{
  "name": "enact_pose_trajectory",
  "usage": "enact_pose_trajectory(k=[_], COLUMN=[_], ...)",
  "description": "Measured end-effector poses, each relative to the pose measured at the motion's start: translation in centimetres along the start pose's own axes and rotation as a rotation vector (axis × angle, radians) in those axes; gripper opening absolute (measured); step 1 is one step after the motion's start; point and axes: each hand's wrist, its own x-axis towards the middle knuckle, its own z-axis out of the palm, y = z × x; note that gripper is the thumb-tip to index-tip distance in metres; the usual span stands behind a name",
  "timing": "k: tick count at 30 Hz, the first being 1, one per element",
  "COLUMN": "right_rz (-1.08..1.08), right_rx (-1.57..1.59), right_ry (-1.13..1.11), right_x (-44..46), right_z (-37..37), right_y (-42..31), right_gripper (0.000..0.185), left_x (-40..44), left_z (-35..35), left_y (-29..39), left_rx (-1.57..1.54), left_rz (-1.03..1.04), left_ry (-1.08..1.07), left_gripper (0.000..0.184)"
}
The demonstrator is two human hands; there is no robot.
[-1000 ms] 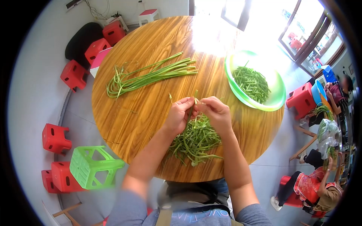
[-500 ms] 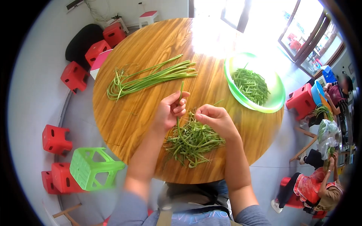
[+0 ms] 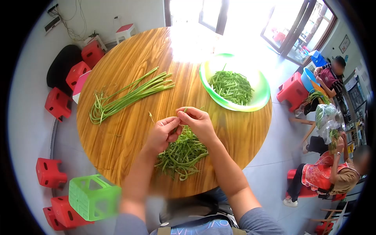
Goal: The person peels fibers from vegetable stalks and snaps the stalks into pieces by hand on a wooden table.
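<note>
My left hand (image 3: 163, 133) is closed around a green stem, mostly hidden by the fingers. Pinching that same stem near its tip, my right hand (image 3: 196, 122) touches the left one. Just below both hands, a loose heap of green scraps (image 3: 182, 154) lies on the round wooden table (image 3: 109, 145). Long green stems (image 3: 133, 94) lie in a bundle at the table's left. At the right side stands a green and white bowl (image 3: 261, 98) holding short cut green pieces (image 3: 232, 87).
Red stools (image 3: 51, 172) and a green stool (image 3: 94, 197) stand left of the table. Two people (image 3: 340, 172) (image 3: 331, 76) sit at the right, near a blue basin (image 3: 308, 80) and plastic bags of greens. Glass doors (image 3: 290, 31) are at the back.
The camera view has shifted, moving the table left in the picture. My hands came apart half a second ago and are together again, with the right hand back on the stem.
</note>
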Motion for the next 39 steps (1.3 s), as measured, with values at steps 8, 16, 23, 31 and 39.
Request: enact_pose_trajectory(k=[8, 16, 23, 31, 39], right_rz=[0.013, -0.607, -0.895, -0.810, -0.526], right_rx=[-0.058, -0.834, -0.908, -0.906, -0.776], right_ry=[0.070, 0.118, -0.008, 0.095, -0.105], right_x=[-0.3, -0.2, 0.0, -0.3, 0.3], right_z=[-0.1, 0.1, 0.9, 0.8, -0.9], right_y=[-1.2, -0.4, 1.0, -0.3, 0.1], right_gripper=[0.019, 0.015, 0.011, 0.009, 0.015], left_x=[0.0, -0.3, 2.2, 0.0, -0.4], left_z=[0.4, 1.1, -3.5, -0.3, -1.2], left_y=[-0.4, -0.3, -3.4, -0.4, 1.4], left_rx=[0.186, 0.342, 0.444, 0.171, -0.186], left_rz=[0.094, 0.137, 0.407, 0.263, 0.261], left_ry=[0.091, 0.171, 0.216, 0.159, 0.061], left_gripper=[0.019, 0.019, 0.021, 0.020, 0.024])
